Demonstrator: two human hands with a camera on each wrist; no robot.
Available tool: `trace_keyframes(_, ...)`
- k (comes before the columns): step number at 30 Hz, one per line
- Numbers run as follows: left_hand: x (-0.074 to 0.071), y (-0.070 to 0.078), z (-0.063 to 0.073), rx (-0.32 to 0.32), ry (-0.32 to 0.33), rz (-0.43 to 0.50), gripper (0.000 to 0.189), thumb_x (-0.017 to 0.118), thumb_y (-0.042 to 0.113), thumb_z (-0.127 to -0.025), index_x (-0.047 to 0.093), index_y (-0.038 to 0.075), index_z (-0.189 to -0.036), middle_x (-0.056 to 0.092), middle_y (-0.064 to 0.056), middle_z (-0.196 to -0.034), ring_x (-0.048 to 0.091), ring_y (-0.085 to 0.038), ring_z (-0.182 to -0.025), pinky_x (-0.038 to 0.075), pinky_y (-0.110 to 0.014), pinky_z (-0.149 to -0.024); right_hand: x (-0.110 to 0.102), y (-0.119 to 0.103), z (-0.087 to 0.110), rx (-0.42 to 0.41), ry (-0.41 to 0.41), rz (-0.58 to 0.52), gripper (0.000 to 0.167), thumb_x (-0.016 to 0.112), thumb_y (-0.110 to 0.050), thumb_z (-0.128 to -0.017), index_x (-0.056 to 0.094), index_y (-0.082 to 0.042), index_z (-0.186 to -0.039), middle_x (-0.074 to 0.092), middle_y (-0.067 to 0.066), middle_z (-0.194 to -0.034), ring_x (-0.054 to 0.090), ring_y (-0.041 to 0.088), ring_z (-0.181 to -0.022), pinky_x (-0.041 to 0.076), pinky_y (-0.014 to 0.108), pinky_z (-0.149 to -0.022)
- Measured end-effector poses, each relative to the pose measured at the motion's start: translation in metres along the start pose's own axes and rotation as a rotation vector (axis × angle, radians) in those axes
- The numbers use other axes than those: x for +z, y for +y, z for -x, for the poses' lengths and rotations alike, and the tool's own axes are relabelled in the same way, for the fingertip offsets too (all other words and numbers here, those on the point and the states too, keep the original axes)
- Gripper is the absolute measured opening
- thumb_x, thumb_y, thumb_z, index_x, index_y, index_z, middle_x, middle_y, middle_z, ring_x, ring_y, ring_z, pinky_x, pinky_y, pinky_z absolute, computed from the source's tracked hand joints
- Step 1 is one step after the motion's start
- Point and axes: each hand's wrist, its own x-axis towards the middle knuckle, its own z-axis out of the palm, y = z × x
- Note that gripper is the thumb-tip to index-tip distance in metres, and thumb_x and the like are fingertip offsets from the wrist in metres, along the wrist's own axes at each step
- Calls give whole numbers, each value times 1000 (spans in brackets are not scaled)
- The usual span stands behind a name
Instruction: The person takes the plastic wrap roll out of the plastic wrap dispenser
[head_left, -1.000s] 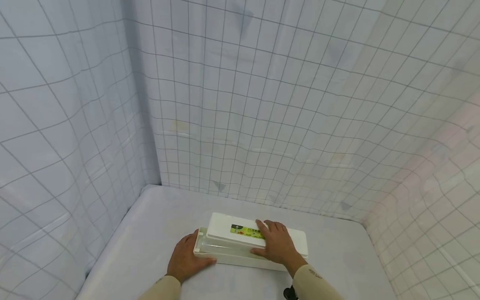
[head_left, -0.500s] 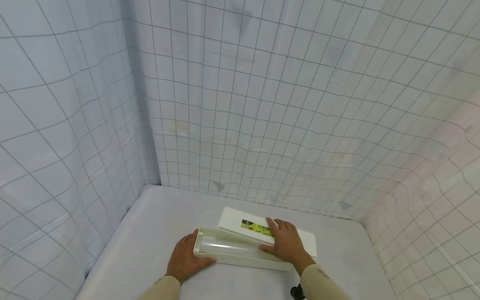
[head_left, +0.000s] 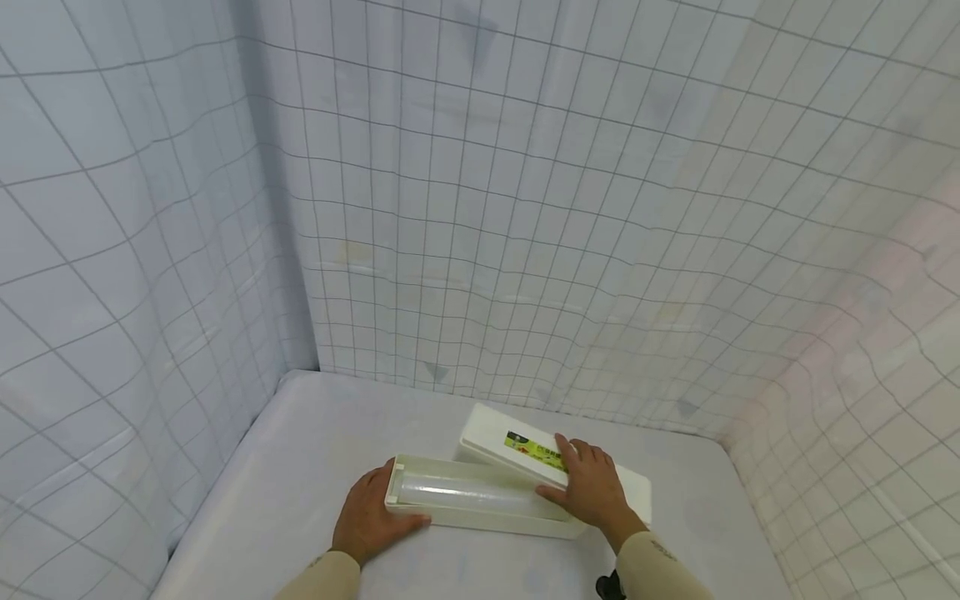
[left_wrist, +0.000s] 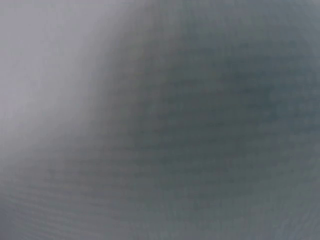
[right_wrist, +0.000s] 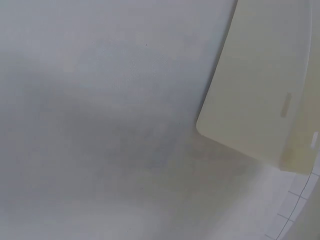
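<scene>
A long white box lies on the white table, uncovered, with a clear roll inside it. My left hand rests at the box's left end, thumb along its front wall. The white lid with a green and yellow label lies angled behind the box. My right hand grips the lid from above, fingers over it and thumb at its near edge. In the right wrist view one corner of the lid shows above the table. The left wrist view is a grey blur.
Grid-patterned white sheets wall the table at the back, left and right. Bare table surface lies to the left of the box and behind the lid.
My right hand has slid the lid off the box, back and to the right, turning it at an angle. The roll inside now shows. My left hand has stayed at the box's left end.
</scene>
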Motion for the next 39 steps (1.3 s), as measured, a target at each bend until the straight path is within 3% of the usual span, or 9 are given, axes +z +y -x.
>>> trace_keyframes(8, 0, 0, 0, 12, 7, -4, 116, 83, 77, -58, 48, 15, -150, 68, -10, -128, 60, -33, -123, 50, -50, -107, 0, 17, 8, 62, 28, 26, 100, 68, -75, -81, 39, -16, -156, 55, 17, -141, 55, 43, -126, 46, 62, -106)
trace_keyframes(21, 2, -2, -1, 11, 7, -2, 117, 82, 78, -58, 47, 15, -150, 68, -10, -127, 60, -33, -123, 49, -50, -108, 9, 54, 22, 204, 105, -28, 102, 68, -74, -81, 41, -9, -155, 56, 24, -139, 57, 49, -120, 49, 67, -98)
trace_keyframes(31, 1, -2, -1, 8, -6, -7, 118, 82, 78, -58, 46, 14, -150, 68, -11, -128, 60, -34, -124, 49, -51, -108, 12, 89, 44, 321, 79, -48, 104, 65, -75, -83, 40, -4, -153, 55, 30, -136, 55, 55, -119, 46, 71, -97)
trace_keyframes(39, 1, -1, -1, 16, 7, -13, 118, 82, 78, -58, 47, 13, -150, 68, -12, -128, 60, -34, -123, 50, -51, -107, 17, 115, 74, 450, -7, -49, 106, 62, -76, -85, 36, 1, -153, 52, 39, -134, 53, 62, -115, 43, 75, -94)
